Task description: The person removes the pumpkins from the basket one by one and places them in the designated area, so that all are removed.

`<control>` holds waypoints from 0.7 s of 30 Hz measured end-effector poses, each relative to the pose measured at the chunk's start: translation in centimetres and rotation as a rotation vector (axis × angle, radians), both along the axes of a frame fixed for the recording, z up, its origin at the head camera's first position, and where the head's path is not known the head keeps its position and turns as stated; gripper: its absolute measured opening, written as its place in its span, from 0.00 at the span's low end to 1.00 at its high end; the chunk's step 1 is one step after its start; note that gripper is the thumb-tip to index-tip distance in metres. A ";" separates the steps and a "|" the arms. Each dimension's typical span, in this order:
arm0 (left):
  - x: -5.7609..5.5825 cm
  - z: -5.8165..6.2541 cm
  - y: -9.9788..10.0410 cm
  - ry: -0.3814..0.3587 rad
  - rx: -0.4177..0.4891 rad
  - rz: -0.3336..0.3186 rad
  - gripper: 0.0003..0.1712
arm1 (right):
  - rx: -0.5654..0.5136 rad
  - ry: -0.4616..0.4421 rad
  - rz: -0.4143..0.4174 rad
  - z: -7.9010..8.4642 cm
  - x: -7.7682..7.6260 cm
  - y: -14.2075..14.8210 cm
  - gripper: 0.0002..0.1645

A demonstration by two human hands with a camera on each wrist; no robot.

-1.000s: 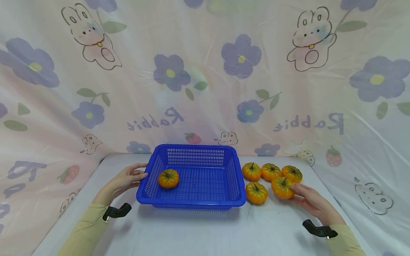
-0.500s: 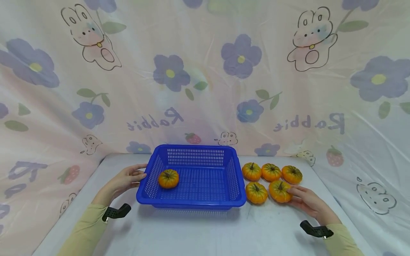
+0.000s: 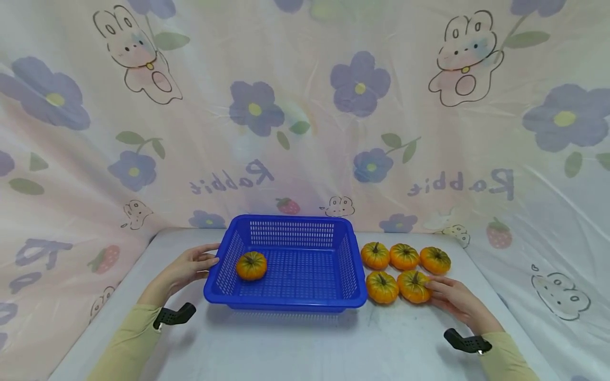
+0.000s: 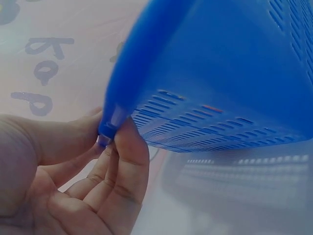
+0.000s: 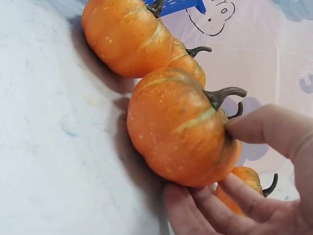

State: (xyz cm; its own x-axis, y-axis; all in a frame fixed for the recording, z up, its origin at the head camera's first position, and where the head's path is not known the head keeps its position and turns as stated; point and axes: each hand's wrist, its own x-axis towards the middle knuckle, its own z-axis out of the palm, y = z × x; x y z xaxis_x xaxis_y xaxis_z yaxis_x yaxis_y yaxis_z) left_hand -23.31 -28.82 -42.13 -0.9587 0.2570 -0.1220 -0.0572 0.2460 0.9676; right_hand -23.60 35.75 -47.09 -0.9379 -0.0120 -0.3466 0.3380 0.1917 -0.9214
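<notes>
My left hand [image 3: 188, 266] is at the left side of a blue plastic basket [image 3: 297, 302]. In the left wrist view its thumb and fingers pinch the basket's rim [image 4: 128, 78]. One small orange pumpkin [image 3: 251, 265] sits inside, toward the left. Right of the basket, my right hand [image 3: 459, 300] grips another pumpkin [image 3: 414, 286] at the near right of a group. The right wrist view has the thumb near the dark stem of this pumpkin [image 5: 181, 129] and the fingers under its side. Directly left of it lies another pumpkin [image 3: 382, 287].
Behind the held pumpkin, a row holds a left pumpkin [image 3: 375, 256], a middle pumpkin [image 3: 404, 256] and a right pumpkin [image 3: 435, 260]. Everything stands on a white table [image 3: 305, 349]. A printed curtain [image 3: 305, 137] hangs along the back and sides.
My right hand has moved the gripped pumpkin left and slightly toward me, beside the near left pumpkin. My left hand and the basket have stayed in place.
</notes>
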 end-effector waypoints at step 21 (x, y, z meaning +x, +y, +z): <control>0.0 0.1 -0.1 0.007 0.013 -0.018 0.38 | -0.014 0.037 0.010 0.1 0.0 0.1 0.40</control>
